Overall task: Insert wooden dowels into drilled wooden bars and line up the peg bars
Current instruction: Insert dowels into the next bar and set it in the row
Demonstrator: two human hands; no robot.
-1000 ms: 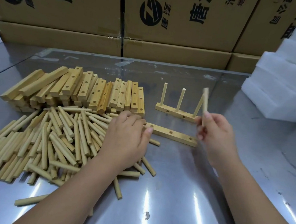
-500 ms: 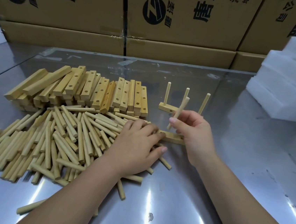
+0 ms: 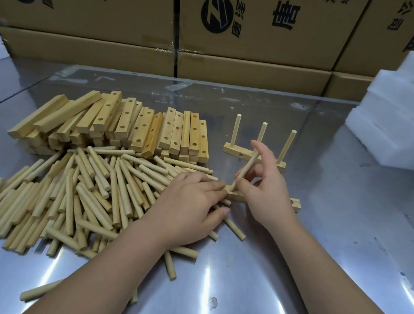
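Brown cardboard cartons [image 3: 128,15] printed with black characters stand stacked behind a shiny steel worktop [image 3: 344,248], with white foam blocks [image 3: 403,121] at its right edge. On the worktop's left lies a loose heap of pale round wooden dowels [image 3: 74,194], and behind it a stack of drilled rectangular wooden bars [image 3: 137,129]. The left hand [image 3: 190,206] rests palm-down on the near right part of the heap, its fingertips pressed against the left end of a pale drilled wooden bar [image 3: 295,204] lying flat on the worktop. The right hand [image 3: 266,188] sits over the middle of that bar, thumb and fingers pinched shut on a single tilted wooden dowel [image 3: 247,167] — its lower end meets the bar's left end, just beside the left fingertips. Beyond the right hand stands a finished peg bar [image 3: 234,150] with three upright dowels, apart from the bar being worked.
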